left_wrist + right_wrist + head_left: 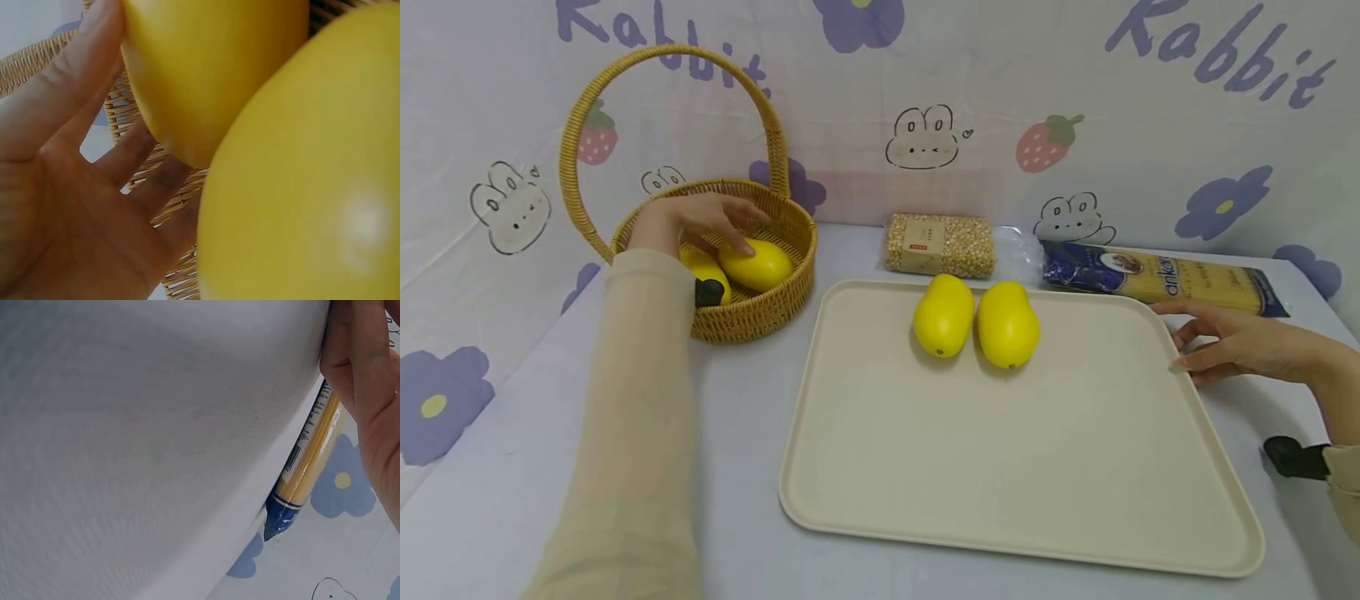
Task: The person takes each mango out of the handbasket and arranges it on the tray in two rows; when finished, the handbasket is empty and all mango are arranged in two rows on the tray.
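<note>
In the head view my left hand (700,218) reaches down into the wicker basket (748,323). Its fingers are loosely spread, touching a yellow mango (760,265); a second mango (703,271) lies beside it, partly behind the wrist. From the left wrist, the thumb (69,81) lies along the side of one mango (200,69), with the other fingers behind it and a gap at the palm. My right hand (1247,342) rests with bent, relaxed fingers at the right rim of the beige tray (1022,467). On the tray are two mangoes, one left (943,317) and one right (1008,325).
Behind the tray lie a clear bag of yellow kernels (940,245) and a blue-and-yellow pack of pasta (1165,277). The basket's tall handle (574,137) arches over the left forearm. A printed cloth (850,125) hangs at the back of the white table.
</note>
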